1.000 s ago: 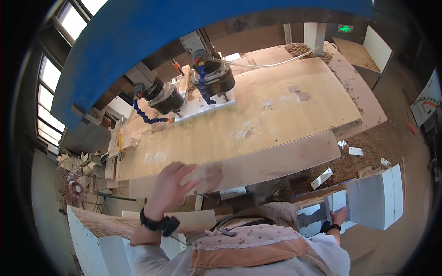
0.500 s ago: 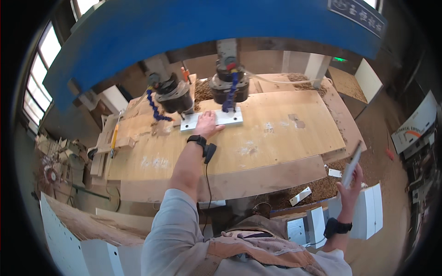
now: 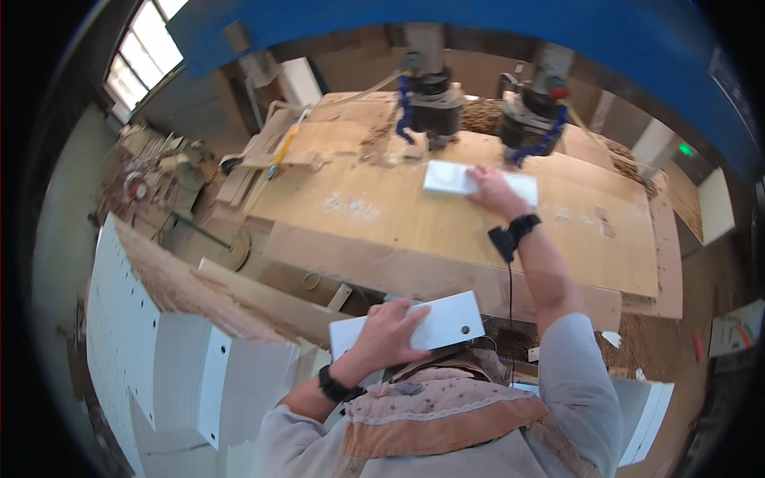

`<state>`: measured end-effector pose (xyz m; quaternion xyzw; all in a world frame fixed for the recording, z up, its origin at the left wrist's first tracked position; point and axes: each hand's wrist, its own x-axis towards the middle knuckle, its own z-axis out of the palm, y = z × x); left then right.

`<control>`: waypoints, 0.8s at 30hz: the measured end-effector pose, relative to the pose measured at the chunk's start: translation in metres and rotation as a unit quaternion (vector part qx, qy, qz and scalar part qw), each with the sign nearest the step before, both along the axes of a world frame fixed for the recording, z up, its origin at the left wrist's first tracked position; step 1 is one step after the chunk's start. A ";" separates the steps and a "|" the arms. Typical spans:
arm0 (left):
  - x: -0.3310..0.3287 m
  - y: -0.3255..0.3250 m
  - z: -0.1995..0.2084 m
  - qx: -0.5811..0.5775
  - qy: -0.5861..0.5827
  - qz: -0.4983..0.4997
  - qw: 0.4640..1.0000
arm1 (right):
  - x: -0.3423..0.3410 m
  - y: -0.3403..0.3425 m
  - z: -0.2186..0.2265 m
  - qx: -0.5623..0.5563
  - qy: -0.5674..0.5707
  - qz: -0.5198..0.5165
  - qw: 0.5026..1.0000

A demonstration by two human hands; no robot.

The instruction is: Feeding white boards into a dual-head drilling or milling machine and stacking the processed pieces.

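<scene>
Near my lap, my left hand (image 3: 388, 333) grips a white board (image 3: 452, 323) across its width, fingers over the top face. A dark round hole shows near that board's right end. On the wooden worktable, my right hand (image 3: 492, 190) closes over another white board (image 3: 449, 177), which lies flat below and in front of two drilling heads. No hole shows on its visible part. The left drilling head (image 3: 434, 103) and the right drilling head (image 3: 530, 115) hang just behind it, each with a blue segmented hose. Both wrists carry black bands.
The worktable (image 3: 382, 219) has white scuff marks and a yellow-handled tool (image 3: 285, 147) at its left. Stacked white panels (image 3: 179, 366) stand at the lower left, more white panels (image 3: 645, 418) at the lower right. Wood shavings (image 3: 482, 115) lie behind the heads. A blue machine beam (image 3: 335, 28) spans overhead.
My left hand has drawn the holed board off the table to my lap. My right hand has brought its board from the right onto the table. The view has swung left.
</scene>
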<state>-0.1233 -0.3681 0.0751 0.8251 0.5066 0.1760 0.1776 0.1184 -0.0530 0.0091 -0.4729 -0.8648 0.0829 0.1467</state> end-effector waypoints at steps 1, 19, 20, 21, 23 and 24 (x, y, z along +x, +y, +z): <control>-0.017 -0.019 0.013 0.026 -0.001 0.031 0.999 | -0.003 0.021 -0.006 0.016 -0.025 -0.012 0.999; -0.185 -0.205 0.121 0.112 0.195 0.557 0.800 | 0.006 -0.070 0.048 0.004 0.191 0.124 0.974; -0.183 -0.201 0.120 0.101 0.193 0.578 0.787 | 0.035 -0.099 0.062 0.029 0.216 0.085 0.972; -0.178 -0.195 0.119 0.091 0.194 0.597 0.773 | 0.064 -0.127 0.067 0.055 0.243 0.044 0.967; -0.164 -0.178 0.114 0.127 0.208 0.563 0.790 | 0.136 -0.177 0.058 0.098 0.334 -0.124 0.929; -0.158 -0.167 0.111 0.159 0.225 0.550 0.788 | 0.179 -0.202 0.044 0.135 0.416 -0.200 0.877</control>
